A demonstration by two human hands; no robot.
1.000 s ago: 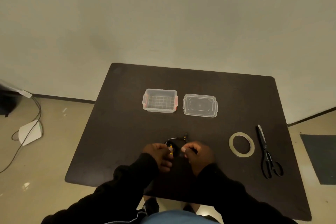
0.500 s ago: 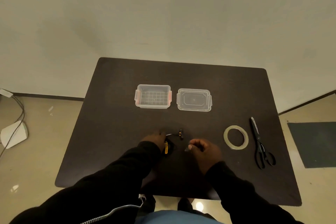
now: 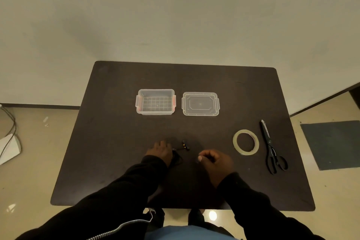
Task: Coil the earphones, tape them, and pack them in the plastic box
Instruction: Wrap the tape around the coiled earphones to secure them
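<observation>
While left hand (image 3: 160, 151) fingers press flat on earphones (image 3: 178, 154) | right hand (image 3: 215, 161) fingers curled, pinching nothing visible

Dim, yellowish light; lamp glare spot on glossy beige floor (image 3: 212, 215) behind hands; wide-angle bending at edges; soft focus.

Most of the earphones (image 3: 180, 152) under the left hand (image 3: 160, 151), their dark cord indistinct against the table (image 3: 116, 142)
</observation>
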